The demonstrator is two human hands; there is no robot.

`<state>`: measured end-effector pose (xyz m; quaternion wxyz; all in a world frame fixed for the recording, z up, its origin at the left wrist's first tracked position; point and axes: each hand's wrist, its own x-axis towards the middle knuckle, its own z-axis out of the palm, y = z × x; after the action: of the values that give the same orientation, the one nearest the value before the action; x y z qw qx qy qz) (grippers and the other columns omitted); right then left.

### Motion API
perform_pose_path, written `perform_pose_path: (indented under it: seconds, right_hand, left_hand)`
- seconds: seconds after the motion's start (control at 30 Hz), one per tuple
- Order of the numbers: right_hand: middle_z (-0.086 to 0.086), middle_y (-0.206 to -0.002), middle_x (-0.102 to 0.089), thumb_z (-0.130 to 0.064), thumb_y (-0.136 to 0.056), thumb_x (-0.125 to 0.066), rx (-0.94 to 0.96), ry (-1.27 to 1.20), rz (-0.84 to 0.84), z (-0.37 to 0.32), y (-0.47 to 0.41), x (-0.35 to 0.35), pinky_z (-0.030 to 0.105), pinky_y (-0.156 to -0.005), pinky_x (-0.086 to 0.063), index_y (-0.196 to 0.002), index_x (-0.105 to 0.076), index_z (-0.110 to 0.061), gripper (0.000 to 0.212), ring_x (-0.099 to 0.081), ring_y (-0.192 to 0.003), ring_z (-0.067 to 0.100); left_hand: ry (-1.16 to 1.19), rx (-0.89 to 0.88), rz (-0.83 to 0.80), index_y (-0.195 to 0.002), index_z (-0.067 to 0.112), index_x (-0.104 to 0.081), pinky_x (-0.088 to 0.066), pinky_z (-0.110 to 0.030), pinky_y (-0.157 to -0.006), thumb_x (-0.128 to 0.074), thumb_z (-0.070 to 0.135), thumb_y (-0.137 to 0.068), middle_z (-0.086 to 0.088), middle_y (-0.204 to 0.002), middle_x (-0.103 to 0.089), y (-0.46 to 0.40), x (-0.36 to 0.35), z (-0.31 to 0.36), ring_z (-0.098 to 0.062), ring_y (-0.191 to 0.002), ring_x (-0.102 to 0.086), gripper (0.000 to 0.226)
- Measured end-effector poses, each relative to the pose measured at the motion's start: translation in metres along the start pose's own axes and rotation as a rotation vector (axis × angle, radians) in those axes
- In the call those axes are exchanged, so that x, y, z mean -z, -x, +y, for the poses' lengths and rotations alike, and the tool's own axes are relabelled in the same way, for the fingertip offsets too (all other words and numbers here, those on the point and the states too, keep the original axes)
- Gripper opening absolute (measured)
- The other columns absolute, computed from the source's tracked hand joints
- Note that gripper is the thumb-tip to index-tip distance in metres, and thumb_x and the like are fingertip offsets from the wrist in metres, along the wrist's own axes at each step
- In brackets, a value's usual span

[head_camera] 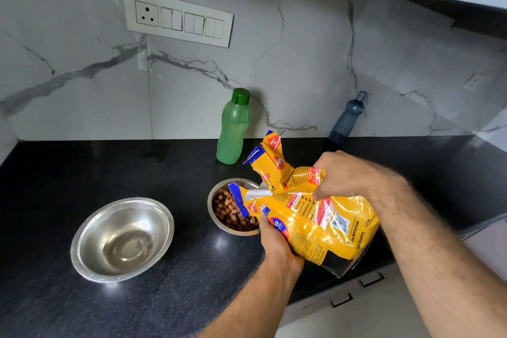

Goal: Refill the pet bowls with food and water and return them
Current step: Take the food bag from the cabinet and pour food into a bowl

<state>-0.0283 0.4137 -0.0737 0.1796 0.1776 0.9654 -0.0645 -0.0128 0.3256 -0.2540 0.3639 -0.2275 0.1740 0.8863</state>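
Note:
A yellow pet food bag (323,222) is tilted with its torn mouth over a small steel bowl (219,223) that holds brown kibble (229,211). My left hand (275,244) grips the bag from below near the mouth. My right hand (343,175) clutches the crumpled upper part of the bag. A larger steel bowl (122,239) stands to the left on the black counter (82,307); it looks shiny inside, with no food in it. A green water bottle (233,129), capped, stands upright behind the small bowl.
A dark blue bottle (347,121) leans against the marble backsplash at the back right. A switch panel (178,18) is on the wall. The counter's front edge runs diagonally at lower right above white drawers (356,307).

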Motion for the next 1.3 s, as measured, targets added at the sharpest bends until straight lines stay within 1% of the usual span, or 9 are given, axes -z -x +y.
perform_pose_path:
  seconds: [0.17,0.27,0.5,0.63,0.73,0.9,1.03,1.17,1.3]
  right_hand:
    - [-0.002,-0.083,-0.077,-0.024,-0.083,-0.087,0.001,0.004,0.008,0.003,0.001,0.003,0.038,-0.074,-0.066,-0.080,-0.072,-0.021,0.015,-0.076,-0.072,0.013]
    - [-0.002,-0.083,-0.077,-0.023,-0.084,-0.086,-0.012,-0.007,0.018,0.006,0.003,0.006,0.035,-0.070,-0.065,-0.081,-0.073,-0.020,0.014,-0.076,-0.072,0.013]
    - [-0.001,-0.085,-0.077,-0.024,-0.082,-0.087,-0.012,0.005,-0.016,0.001,0.002,0.007,0.038,-0.074,-0.066,-0.083,-0.074,-0.020,0.014,-0.077,-0.074,0.014]
    - [-0.002,-0.082,-0.078,-0.028,-0.078,-0.090,-0.012,-0.008,-0.013,-0.004,0.002,0.006,0.039,-0.074,-0.066,-0.082,-0.075,-0.021,0.017,-0.077,-0.073,0.014]
    - [-0.003,-0.082,-0.078,-0.031,-0.073,-0.094,-0.005,-0.018,-0.014,-0.009,0.002,0.005,0.040,-0.075,-0.066,-0.084,-0.077,-0.020,0.023,-0.077,-0.073,0.015]
    - [-0.005,-0.081,-0.078,-0.033,-0.075,-0.093,0.019,0.000,-0.015,-0.011,-0.002,0.000,0.031,-0.065,-0.064,-0.082,-0.075,-0.024,0.022,-0.077,-0.070,0.011]
    - [-0.006,-0.080,-0.078,-0.032,-0.077,-0.091,0.025,0.015,-0.020,-0.011,-0.003,0.000,0.028,-0.062,-0.063,-0.080,-0.072,-0.026,0.020,-0.076,-0.068,0.008]
    - [-0.005,-0.081,-0.078,-0.032,-0.077,-0.091,0.020,0.012,-0.028,-0.013,-0.002,0.001,0.029,-0.064,-0.063,-0.081,-0.073,-0.025,0.020,-0.076,-0.069,0.009]
    - [-0.004,-0.083,-0.078,-0.031,-0.078,-0.091,0.011,0.011,-0.032,-0.012,-0.001,0.000,0.035,-0.072,-0.066,-0.082,-0.073,-0.024,0.020,-0.077,-0.072,0.011]
  left_hand:
    - [0.029,-0.009,0.026,-0.116,0.023,-0.071,-0.057,-0.053,-0.086,-0.036,0.079,-0.088,-0.012,-0.107,-0.077,-0.003,0.004,0.002,-0.033,-0.092,-0.075,0.072]
    - [0.018,-0.016,0.041,-0.117,0.023,-0.070,-0.057,-0.054,-0.086,-0.034,0.085,-0.084,-0.012,-0.108,-0.076,-0.004,0.008,0.005,-0.033,-0.094,-0.075,0.079]
    - [0.022,-0.011,0.041,-0.119,0.020,-0.069,-0.054,-0.058,-0.094,-0.032,0.076,-0.092,-0.013,-0.109,-0.076,-0.004,0.011,0.005,-0.034,-0.098,-0.074,0.073]
    - [0.036,-0.005,0.021,-0.123,0.020,-0.068,-0.058,-0.054,-0.084,-0.030,0.072,-0.095,-0.014,-0.110,-0.075,-0.003,0.011,0.001,-0.035,-0.096,-0.074,0.070]
    - [0.045,-0.023,0.015,-0.123,0.019,-0.068,-0.059,-0.052,-0.081,-0.031,0.072,-0.095,-0.015,-0.111,-0.075,-0.004,0.011,0.000,-0.036,-0.096,-0.074,0.070]
    - [0.050,-0.045,0.072,-0.124,0.019,-0.066,-0.055,-0.057,-0.090,-0.031,0.072,-0.095,-0.014,-0.109,-0.076,-0.008,0.014,0.000,-0.037,-0.101,-0.071,0.070]
    - [0.076,-0.041,0.052,-0.122,0.023,-0.068,-0.055,-0.058,-0.091,-0.030,0.082,-0.088,-0.014,-0.110,-0.075,-0.006,0.013,0.003,-0.037,-0.097,-0.073,0.078]
    - [0.067,-0.037,0.014,-0.123,0.024,-0.068,-0.052,-0.061,-0.095,-0.033,0.087,-0.081,-0.015,-0.114,-0.074,-0.003,0.011,0.004,-0.039,-0.103,-0.071,0.084]
    - [0.032,-0.018,0.018,-0.125,0.020,-0.067,-0.049,-0.062,-0.098,-0.038,0.079,-0.087,-0.016,-0.114,-0.074,-0.002,0.009,0.004,-0.039,-0.107,-0.070,0.076]
